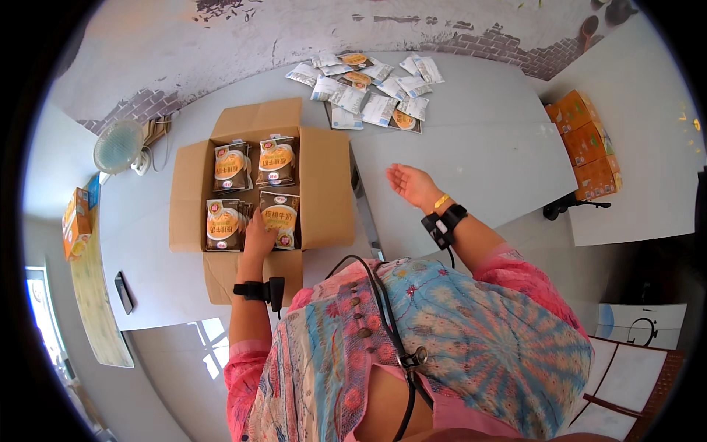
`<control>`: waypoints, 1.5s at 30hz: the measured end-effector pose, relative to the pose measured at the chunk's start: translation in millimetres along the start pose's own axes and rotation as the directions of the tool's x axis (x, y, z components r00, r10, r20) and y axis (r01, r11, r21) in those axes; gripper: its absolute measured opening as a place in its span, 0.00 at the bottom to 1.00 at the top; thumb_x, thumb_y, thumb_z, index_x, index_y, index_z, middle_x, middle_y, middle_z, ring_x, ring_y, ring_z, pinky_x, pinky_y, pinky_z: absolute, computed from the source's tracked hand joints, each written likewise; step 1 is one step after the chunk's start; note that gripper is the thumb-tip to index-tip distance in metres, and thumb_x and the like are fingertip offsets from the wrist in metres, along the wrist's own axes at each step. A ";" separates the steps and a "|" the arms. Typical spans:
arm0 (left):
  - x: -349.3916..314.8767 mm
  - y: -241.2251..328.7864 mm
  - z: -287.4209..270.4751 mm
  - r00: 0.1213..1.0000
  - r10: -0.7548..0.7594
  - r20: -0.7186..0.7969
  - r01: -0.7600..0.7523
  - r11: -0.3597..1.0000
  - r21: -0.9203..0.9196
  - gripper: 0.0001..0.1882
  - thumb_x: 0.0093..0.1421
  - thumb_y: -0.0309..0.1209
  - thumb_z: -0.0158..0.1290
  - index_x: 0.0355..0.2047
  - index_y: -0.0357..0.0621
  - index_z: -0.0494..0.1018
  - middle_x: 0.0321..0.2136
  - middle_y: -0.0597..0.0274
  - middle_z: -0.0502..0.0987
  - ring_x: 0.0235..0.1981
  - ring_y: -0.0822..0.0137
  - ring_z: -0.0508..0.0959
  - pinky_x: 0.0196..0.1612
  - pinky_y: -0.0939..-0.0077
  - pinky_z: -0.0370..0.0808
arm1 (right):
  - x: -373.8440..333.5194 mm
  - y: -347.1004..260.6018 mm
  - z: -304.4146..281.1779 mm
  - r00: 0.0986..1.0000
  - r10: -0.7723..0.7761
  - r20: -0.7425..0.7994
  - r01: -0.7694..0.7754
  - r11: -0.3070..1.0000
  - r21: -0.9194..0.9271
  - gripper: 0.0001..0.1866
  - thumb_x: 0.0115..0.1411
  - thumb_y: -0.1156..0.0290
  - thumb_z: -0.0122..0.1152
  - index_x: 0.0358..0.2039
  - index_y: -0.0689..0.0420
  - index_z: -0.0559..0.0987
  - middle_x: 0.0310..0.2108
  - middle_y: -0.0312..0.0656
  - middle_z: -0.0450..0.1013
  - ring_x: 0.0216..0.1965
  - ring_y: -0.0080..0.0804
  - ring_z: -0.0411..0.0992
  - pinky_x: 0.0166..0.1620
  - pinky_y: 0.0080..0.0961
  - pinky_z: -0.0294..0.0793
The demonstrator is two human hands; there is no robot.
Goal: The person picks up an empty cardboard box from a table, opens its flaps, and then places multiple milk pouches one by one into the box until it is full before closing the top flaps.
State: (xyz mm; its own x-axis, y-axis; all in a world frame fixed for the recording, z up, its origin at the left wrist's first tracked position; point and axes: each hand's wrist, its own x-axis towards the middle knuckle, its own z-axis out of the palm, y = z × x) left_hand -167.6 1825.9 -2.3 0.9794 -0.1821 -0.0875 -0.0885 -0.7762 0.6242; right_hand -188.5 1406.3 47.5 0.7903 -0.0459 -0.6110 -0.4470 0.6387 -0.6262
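Note:
An open cardboard box (pixel 328 188) stands on the table in front of me, its flaps folded out. Brown packets with a yellow-orange picture lie in stacks inside it, including a far-left packet (pixel 231 166), a far-right packet (pixel 277 161) and a near-left packet (pixel 223 225). My left hand (pixel 258 237) reaches into the box and is closed at the left edge of the near-right packet (pixel 282 216); some fingertips are hidden. To the right of the box, my right hand (pixel 412 186) hovers over the table, open, fingers loosely extended, holding nothing.
Loose packets (pixel 379 109), mostly white side up, lie scattered at the table's far side. A round lamp-like device (pixel 119 146) is at the far left, with a phone (pixel 124 292) nearer. Orange cartons (pixel 585 144) stand at the right. Dark cables (pixel 379 283) hang before my body.

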 end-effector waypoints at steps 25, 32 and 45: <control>-50.0 50.7 1.9 0.974 -0.040 -0.224 0.103 0.956 0.276 0.38 0.50 0.34 0.55 0.57 0.33 0.51 0.48 0.43 0.65 0.50 0.47 0.64 0.54 0.60 0.60 | 197.6 -91.6 -130.0 0.979 0.007 -0.205 -0.022 0.997 -0.072 0.10 0.61 0.69 0.48 0.37 0.63 0.69 0.34 0.46 0.73 0.36 0.36 0.74 0.33 0.23 0.75; -39.8 51.3 -2.7 0.967 -0.029 -0.254 0.078 0.979 0.188 0.36 0.48 0.33 0.55 0.56 0.36 0.55 0.47 0.44 0.66 0.49 0.47 0.64 0.52 0.59 0.62 | 157.9 -75.0 -120.1 0.951 -0.265 -0.163 0.273 0.961 0.032 0.11 0.60 0.72 0.47 0.40 0.67 0.66 0.39 0.49 0.68 0.44 0.41 0.69 0.48 0.36 0.71; -20.1 61.1 -19.3 0.937 0.046 -0.346 -0.028 0.998 0.056 0.33 0.48 0.30 0.56 0.55 0.41 0.58 0.47 0.42 0.65 0.50 0.45 0.64 0.53 0.58 0.62 | 35.4 -90.0 -52.2 0.921 -0.389 0.038 0.390 0.920 -0.032 0.13 0.57 0.69 0.46 0.39 0.64 0.67 0.42 0.48 0.69 0.45 0.39 0.69 0.49 0.36 0.70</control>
State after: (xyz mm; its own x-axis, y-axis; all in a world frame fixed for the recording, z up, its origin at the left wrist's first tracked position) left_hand -189.2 1793.8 52.6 0.9765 0.0028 0.2153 -0.1260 -0.8036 0.5817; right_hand -142.1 1307.1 56.9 0.9172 -0.2614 -0.3006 -0.1167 0.5451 -0.8302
